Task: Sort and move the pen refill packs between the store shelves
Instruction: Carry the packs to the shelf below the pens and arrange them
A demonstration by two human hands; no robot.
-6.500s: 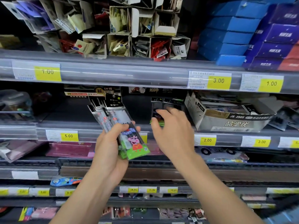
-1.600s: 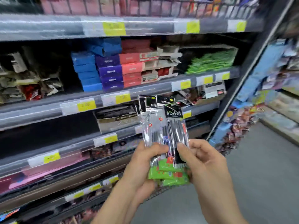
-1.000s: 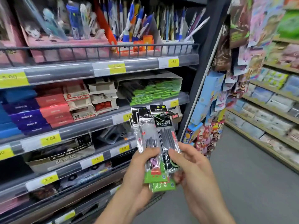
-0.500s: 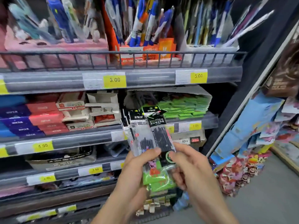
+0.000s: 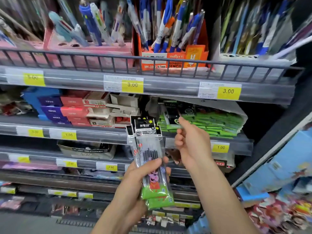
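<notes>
Nearest, the left hand grips a fanned bundle of pen refill packs upright. Just beyond, the right hand pinches one black-topped pack at the pile of green packs on the shelf. The step looks like placing it; next, likely letting go. Farther up, an orange box holds pens.

Stationery shop: price-tagged shelves, pens.
</notes>
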